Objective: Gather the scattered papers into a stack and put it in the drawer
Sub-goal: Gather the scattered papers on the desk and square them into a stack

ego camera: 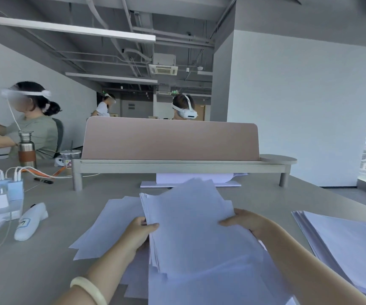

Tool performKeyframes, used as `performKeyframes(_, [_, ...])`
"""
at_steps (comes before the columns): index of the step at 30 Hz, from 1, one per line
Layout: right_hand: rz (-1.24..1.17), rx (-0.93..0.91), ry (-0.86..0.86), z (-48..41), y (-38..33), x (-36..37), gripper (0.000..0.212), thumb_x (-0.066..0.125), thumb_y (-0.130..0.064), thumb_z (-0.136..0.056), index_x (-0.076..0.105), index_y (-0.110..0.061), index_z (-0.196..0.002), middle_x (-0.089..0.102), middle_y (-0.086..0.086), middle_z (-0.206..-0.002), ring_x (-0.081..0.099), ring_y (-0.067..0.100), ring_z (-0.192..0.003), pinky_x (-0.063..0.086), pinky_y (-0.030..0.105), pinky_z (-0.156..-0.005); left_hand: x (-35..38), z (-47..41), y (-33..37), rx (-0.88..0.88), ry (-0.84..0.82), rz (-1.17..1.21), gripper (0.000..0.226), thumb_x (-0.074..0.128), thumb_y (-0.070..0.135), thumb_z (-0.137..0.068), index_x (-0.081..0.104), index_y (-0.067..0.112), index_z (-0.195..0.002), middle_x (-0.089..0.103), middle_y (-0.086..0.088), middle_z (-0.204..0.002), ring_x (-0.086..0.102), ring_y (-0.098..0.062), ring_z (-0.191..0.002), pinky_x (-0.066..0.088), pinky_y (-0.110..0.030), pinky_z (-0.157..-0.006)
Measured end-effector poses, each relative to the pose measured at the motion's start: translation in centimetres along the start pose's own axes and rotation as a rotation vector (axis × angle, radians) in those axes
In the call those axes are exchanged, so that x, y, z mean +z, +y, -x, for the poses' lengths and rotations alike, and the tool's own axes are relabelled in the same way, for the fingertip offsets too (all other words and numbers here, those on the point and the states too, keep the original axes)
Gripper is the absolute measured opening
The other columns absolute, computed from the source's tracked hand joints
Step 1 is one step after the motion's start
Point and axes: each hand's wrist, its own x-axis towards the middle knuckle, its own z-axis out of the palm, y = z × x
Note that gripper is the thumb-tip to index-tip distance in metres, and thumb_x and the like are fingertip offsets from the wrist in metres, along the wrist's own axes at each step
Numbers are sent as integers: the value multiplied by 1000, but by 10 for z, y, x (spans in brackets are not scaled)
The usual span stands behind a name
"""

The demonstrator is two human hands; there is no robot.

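Closest to me, a pale bangle circles my left wrist, and under both forearms more white sheets lie spread flat on the grey worktop. Just beyond them I hold the stack of papers by its two long edges. My left hand grips the left edge, thumb pressed on top and the fingers curled underneath. My right hand clamps the right edge the same way, thumb on top. The stack's long axis runs away from me, pointing at the raised shelf and the pink screen standing on it. It is not squared: at the far end the corners fan out unevenly, and the left edge shows many staggered layers.

Loose sheets lie to the left of the stack, overlapping one another and partly under my left hand. Well apart on the right sits a second pile, its sheets slightly fanned. Under the shelf, straight ahead, a white holder has paper showing in it; whether that is the drawer, I cannot tell.

On the left of the worktop lie a white handheld device and chargers with cables; farther back stand a metal bottle and a plastic cup. People wearing headsets sit beyond.
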Motion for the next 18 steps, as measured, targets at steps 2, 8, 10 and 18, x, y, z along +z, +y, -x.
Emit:
performKeyframes(2, [-111,-75,48,4,4,-11,67,81,-15,-62,60,-3,-125,66,17,-122,62,36,-115,49,46,-98,-8,-1,4,12,155,72,51,71,22,-79,54,7,-124,64,-9,-111,62,-26,-89,48,-33,-81])
performKeyframes(8, [-314,-192,87,20,8,-23,64,77,-15,-66,58,-1,-125,64,21,-123,68,34,-102,58,39,-77,-19,-3,10,-34,371,-66,96,66,58,-75,19,19,-150,25,-10,-150,41,-31,-129,40,-39,-99])
performKeyframes(10, [-412,-218,101,22,11,-21,51,72,-8,-77,58,0,-125,65,22,-122,68,35,-100,58,41,-76,-19,1,14,-57,315,47,114,71,67,-61,17,22,-150,32,-8,-144,45,-31,-125,42,-43,-103])
performKeyframes(18, [-539,-390,201,30,-5,10,37,61,-6,-86,59,-5,-123,67,19,-119,64,40,-108,52,52,-92,-14,20,41,186,-380,206,74,87,42,-48,65,19,-114,75,1,-103,72,-18,-95,55,-35,-83])
